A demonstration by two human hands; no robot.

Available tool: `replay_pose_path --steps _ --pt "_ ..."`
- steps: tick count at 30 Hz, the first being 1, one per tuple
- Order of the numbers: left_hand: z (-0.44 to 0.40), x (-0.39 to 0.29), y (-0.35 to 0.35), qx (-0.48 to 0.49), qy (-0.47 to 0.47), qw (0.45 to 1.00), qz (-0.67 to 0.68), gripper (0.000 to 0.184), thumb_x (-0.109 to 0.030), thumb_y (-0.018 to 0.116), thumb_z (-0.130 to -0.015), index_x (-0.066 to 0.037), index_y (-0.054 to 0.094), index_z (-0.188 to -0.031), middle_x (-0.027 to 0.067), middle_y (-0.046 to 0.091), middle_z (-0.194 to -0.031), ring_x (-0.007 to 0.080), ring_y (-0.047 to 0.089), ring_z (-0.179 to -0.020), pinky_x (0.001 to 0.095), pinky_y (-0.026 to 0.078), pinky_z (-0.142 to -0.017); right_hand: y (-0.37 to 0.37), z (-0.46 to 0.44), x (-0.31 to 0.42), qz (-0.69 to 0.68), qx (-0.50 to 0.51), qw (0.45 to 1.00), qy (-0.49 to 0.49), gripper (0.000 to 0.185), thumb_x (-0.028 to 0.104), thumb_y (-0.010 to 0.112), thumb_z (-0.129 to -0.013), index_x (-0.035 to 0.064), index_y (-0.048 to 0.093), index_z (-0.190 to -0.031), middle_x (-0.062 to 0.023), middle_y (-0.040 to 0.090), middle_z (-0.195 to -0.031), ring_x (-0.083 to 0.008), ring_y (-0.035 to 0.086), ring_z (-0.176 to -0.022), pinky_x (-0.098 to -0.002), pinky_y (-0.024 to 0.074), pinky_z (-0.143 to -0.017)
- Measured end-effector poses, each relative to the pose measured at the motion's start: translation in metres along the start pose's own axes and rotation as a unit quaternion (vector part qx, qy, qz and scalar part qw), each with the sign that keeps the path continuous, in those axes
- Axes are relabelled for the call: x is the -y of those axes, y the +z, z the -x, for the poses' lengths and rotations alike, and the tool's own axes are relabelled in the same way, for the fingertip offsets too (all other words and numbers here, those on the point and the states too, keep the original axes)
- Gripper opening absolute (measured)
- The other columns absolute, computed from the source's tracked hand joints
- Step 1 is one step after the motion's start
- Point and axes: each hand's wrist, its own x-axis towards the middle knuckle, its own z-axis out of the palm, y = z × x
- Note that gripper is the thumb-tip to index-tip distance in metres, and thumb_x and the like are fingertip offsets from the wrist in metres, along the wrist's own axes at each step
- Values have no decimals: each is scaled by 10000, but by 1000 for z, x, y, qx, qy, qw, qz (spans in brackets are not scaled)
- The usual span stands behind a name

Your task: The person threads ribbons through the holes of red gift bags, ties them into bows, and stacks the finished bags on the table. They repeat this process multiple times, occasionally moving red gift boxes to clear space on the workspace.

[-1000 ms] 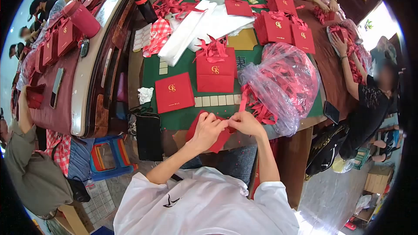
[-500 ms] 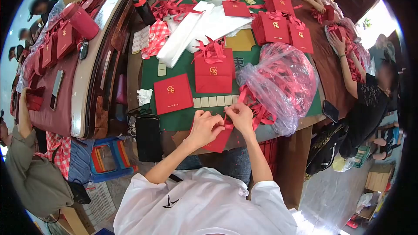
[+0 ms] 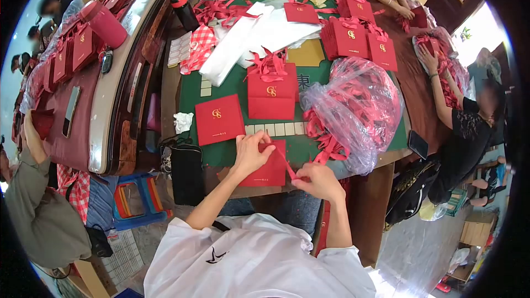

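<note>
A red paper bag (image 3: 267, 175) lies at the near edge of the green table top, in front of my body. My left hand (image 3: 253, 155) is closed at its upper left part, fingers curled on the bag; its fingertips are partly hidden. From there a red ribbon (image 3: 287, 164) runs taut to my right hand (image 3: 320, 182), which pinches it off the bag's right side. Just beyond lies a flat red bag (image 3: 219, 120) with gold letters. Behind it stand red bags (image 3: 271, 99) with ribbon handles. A clear plastic sack (image 3: 364, 110) full of red ribbons rests to the right.
White plastic sheets (image 3: 243, 44) and more red bags (image 3: 345, 37) lie farther back. A black pouch (image 3: 187, 174) hangs at the left edge, near a crumpled tissue (image 3: 183, 123). A phone (image 3: 418, 144) is at the right edge. Other people work at both sides.
My right hand has moved right and down, drawing the ribbon out. My left hand has shifted slightly left and up. The bag under my hands now lies flatter, more of its face showing.
</note>
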Motion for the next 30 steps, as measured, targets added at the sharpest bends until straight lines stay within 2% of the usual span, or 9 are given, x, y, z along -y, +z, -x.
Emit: replay_pose_path --steps 4,6,9,11,12,13,18,26,30 --pt "-4 3 18 -3 63 998 5 203 -214 727 -824 -105 627 -963 57 666 -919 255 622 -942 410 358 -867 2 -10 21 -138 30 985 94 235 250 714 -860 16 691 -853 -118 614 -681 -241 586 -610 -365 451 -601" --pt "2 -3 22 -38 72 997 -4 214 -189 714 -832 -95 622 -1000 80 660 -980 276 607 -974 415 360 -876 17 -21 14 -215 -77 968 101 249 226 702 -913 4 660 -810 -8 513 -606 -47 441 -577 -268 375 -529" --pt "21 -13 23 -34 55 998 -3 200 -164 620 -938 -66 591 -1110 101 624 -1122 257 586 -1048 390 393 -916 28 -34 5 -260 -131 949 121 243 197 684 -933 0 643 -798 50 494 -641 -18 408 -599 -253 348 -519" --pt "40 -26 27 40 -154 913 377 222 -225 499 -1041 -55 558 -1170 56 603 -1134 171 551 -1110 343 414 -960 40 -40 -5 -317 -138 932 109 234 202 661 -947 -14 656 -859 14 558 -622 -46 469 -590 -254 377 -520" --pt "49 -24 40 36 -106 909 402 288 -280 414 -1077 -38 506 -1204 87 624 -1086 184 616 -973 304 492 -845 37 -44 3 -352 -144 915 137 209 193 653 -954 -3 666 -885 27 571 -642 -35 477 -587 -240 373 -503" --pt "59 -25 42 74 -137 889 430 286 -264 440 -1067 -23 500 -1207 76 625 -1059 150 603 -1022 311 484 -905 35 -46 7 -385 -149 896 165 187 184 646 -961 7 675 -910 40 584 -663 -24 485 -584 -226 369 -487" --pt "83 -38 23 198 -155 889 382 185 -179 443 -1061 -34 503 -1157 33 608 -880 95 591 -826 267 497 -775 37 -48 -2 -386 -198 889 148 170 189 627 -980 30 683 -961 44 613 -712 -19 501 -574 -211 373 -474" --pt "80 -8 -2 98 -62 974 196 127 -50 568 -951 -30 629 -1061 53 569 -895 139 586 -777 289 502 -708 43 -27 -15 -408 -179 876 183 186 223 634 -978 38 653 -965 41 614 -707 -36 517 -575 -223 423 -501" --pt "68 2 -13 81 -45 992 91 166 -24 628 -903 -57 692 -1052 93 591 -905 189 625 -785 299 517 -708 38 -12 4 -161 -253 936 181 163 139 716 -888 15 629 -950 -33 601 -766 -117 602 -629 -256 483 -538"
